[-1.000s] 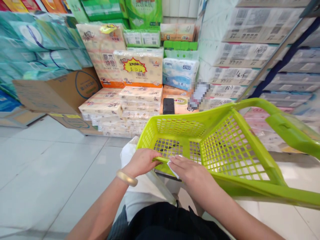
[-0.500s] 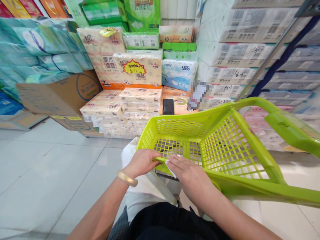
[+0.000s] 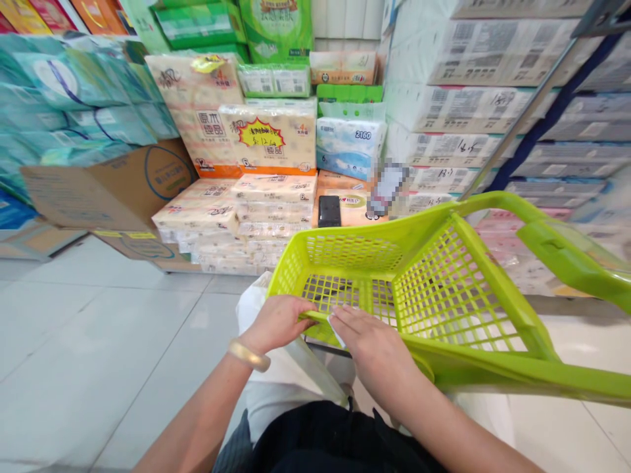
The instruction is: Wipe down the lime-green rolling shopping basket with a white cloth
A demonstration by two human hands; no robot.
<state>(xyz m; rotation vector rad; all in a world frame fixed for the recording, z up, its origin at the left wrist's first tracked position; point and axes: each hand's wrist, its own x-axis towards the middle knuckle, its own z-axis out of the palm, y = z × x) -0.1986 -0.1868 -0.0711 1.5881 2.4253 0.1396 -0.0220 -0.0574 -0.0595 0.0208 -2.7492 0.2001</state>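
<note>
A lime-green shopping trolley basket [image 3: 493, 366] with lattice walls stands before me, its handle [image 3: 566, 253] at the right. My left hand [image 3: 280, 320], with a gold bangle [image 3: 249, 355] at the wrist, is closed around the near rim. Just right of it, my right hand [image 3: 374, 341] presses a folded white tissue [image 3: 337, 330] against the same rim. Its fingers lie together over the tissue and hide most of it. Through the basket's lattice floor, dark parts show beneath.
Behind the basket are stacked tissue packs [image 3: 276, 141], with a black phone [image 3: 329, 211] and a blurred-out device [image 3: 388, 188] lying on them. More packs [image 3: 473, 108] rise at the right, beside a metal pole [image 3: 522, 118]. An open cardboard box [image 3: 108, 187] stands left on the tiled floor [image 3: 98, 328].
The surroundings shift slightly left in view as the camera turns a little. Both hands stay at nearly the same spots on the rim, the tissue still under the right fingers.
</note>
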